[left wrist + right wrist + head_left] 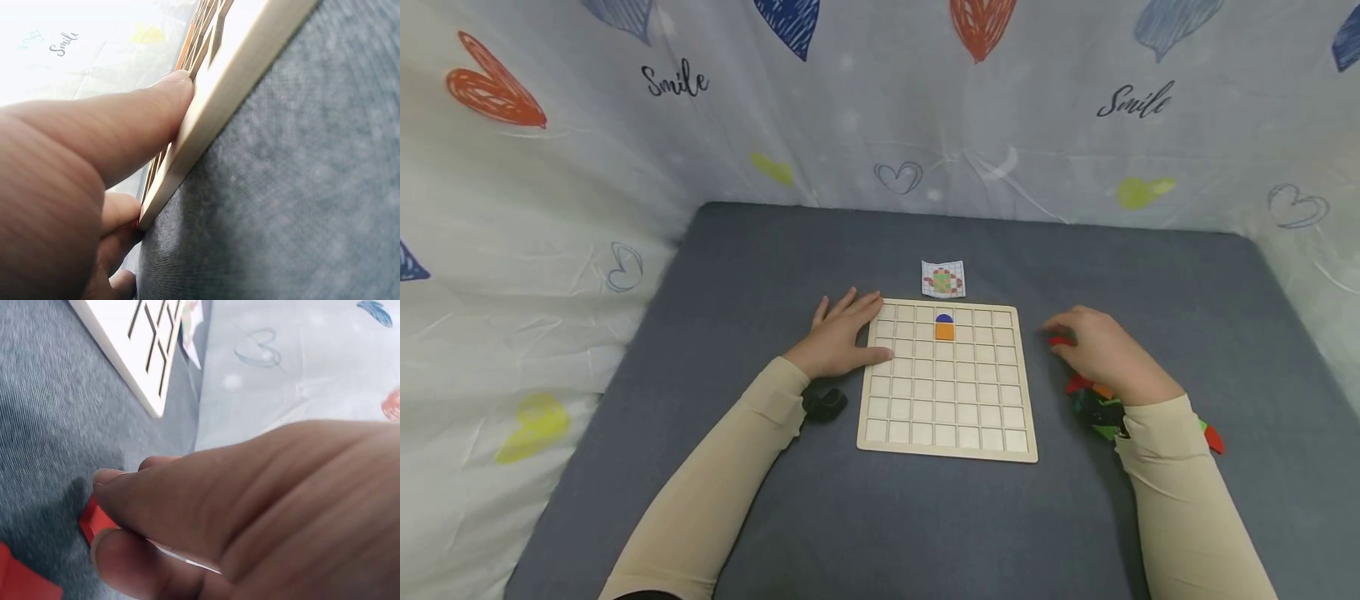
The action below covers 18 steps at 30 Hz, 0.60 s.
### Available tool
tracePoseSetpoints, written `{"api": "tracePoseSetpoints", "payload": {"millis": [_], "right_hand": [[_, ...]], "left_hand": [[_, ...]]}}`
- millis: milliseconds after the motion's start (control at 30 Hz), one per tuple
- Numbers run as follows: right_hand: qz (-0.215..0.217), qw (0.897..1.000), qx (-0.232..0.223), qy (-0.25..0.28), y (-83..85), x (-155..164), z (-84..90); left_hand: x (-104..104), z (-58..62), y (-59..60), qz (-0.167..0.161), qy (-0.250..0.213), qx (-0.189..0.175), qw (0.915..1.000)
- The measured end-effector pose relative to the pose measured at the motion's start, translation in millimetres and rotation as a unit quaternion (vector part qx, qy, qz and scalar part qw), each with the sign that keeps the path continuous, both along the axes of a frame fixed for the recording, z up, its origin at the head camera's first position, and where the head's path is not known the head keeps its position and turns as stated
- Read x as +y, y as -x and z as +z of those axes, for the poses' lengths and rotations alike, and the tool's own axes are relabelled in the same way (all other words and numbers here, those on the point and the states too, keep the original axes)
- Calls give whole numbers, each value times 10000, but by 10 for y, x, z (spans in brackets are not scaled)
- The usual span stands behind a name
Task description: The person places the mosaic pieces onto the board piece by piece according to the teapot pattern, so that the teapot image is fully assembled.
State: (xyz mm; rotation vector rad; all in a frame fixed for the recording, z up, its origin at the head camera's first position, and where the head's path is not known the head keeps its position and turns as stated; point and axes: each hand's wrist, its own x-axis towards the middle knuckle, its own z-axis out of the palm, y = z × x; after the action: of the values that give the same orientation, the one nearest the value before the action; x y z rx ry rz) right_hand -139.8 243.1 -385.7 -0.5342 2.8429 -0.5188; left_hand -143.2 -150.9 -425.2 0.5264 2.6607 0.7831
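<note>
Sleeved forearms reach in from six o'clock; the right hand (1105,354) has its fingers curled round a small red piece (1058,340), pinched between thumb and fingertips just off the three-o'clock edge of the wooden grid board (951,433); in the right wrist view the red piece (94,522) sits low against the grey mat (760,267). The left hand (842,337) lies flat and relaxed, fingers straight, pressing the board's nine-o'clock edge. To do this well, I judge the pinch should stay on the piece's sides, the board kept braced. The piece looks small, flat, bright red. At twelve o'clock on the board sit a blue half-round piece (944,318) and an orange square (944,332); beyond lies a pattern card (943,279); loose coloured pieces (1093,408) lie under the right wrist.
</note>
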Motion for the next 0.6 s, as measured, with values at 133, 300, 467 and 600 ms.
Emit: {"api": "tracePoseSetpoints", "payload": {"millis": [133, 300, 467, 600], "right_hand": [[-63, 10000, -46, -57, 7, 36, 16], [-238, 9994, -220, -92, 8, 46, 2], [-367, 9987, -361, -27, 10, 41, -4], [-400, 9986, -349, -10, 11, 9, 1]], "left_hand": [[-1, -14, 5, 0, -23, 11, 10000], [-1, -23, 15, -23, -11, -7, 10000], [-3, -29, 16, -38, -34, -6, 10000], [-3, -29, 12, -8, -32, -2, 10000]]}}
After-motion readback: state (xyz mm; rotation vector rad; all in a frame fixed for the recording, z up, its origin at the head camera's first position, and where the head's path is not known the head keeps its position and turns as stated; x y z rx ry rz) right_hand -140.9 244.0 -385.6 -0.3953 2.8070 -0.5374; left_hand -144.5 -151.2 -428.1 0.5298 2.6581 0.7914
